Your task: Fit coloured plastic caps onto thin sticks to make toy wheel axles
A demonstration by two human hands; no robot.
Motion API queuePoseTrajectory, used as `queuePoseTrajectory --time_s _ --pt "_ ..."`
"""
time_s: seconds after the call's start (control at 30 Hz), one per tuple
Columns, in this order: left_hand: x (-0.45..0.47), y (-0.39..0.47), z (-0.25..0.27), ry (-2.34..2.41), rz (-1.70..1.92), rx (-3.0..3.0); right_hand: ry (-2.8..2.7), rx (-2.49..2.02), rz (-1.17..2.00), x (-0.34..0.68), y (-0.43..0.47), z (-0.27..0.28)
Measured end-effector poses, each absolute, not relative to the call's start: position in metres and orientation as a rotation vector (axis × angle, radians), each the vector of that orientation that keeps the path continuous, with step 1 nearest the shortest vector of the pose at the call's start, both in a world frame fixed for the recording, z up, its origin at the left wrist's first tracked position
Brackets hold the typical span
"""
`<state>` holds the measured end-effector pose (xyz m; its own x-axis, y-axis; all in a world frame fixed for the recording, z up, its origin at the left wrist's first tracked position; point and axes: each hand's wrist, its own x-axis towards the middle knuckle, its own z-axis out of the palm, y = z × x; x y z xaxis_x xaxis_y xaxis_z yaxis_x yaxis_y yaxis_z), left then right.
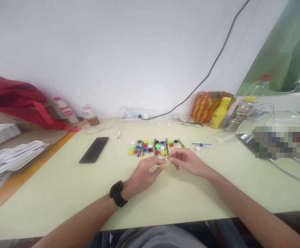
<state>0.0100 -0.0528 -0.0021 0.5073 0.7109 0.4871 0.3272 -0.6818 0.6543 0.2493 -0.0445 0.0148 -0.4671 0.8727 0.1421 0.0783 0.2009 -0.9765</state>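
My left hand (145,173) pinches a small yellow piece (164,164) between thumb and fingertips, just above the table. Its exact kind is too small to make out. Close beside it, my right hand (187,162) has thumb and index finger brought together at the piece's right side; what they grip there cannot be made out. Beyond the hands lie rows of small round coloured discs (150,150), with thin coloured sticks (167,144) laid between groups of them. To the right of these, a blue arrow-like stick (201,144) lies by a small white piece (198,148).
On the left are a black phone (94,150), stacked papers (23,155) and a red bag (18,96). Along the wall stand a power strip (133,118), eyeglasses (192,124), a striped bag (204,105) and a yellow bottle (219,113). Cables run at the right.
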Motion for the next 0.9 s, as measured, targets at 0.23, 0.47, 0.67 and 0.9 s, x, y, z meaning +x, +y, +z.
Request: queuePoseTrajectory --time_s 0.23,0.47,0.67,0.9 --pt "0.011 -0.053 -0.001 0.812 1.086 2.256 -1.727 -0.929 1.316 0.247 -0.044 0.01" --pt "0.015 -0.054 0.0 0.697 1.02 1.935 -1.682 -0.881 1.262 0.245 -0.041 0.006" --pt "0.016 -0.045 -0.001 0.774 1.063 1.498 -1.701 -0.945 0.864 0.248 -0.045 0.007" --pt "0.012 -0.04 0.001 0.823 1.054 1.364 -1.841 -0.84 0.769 0.245 -0.054 0.001"
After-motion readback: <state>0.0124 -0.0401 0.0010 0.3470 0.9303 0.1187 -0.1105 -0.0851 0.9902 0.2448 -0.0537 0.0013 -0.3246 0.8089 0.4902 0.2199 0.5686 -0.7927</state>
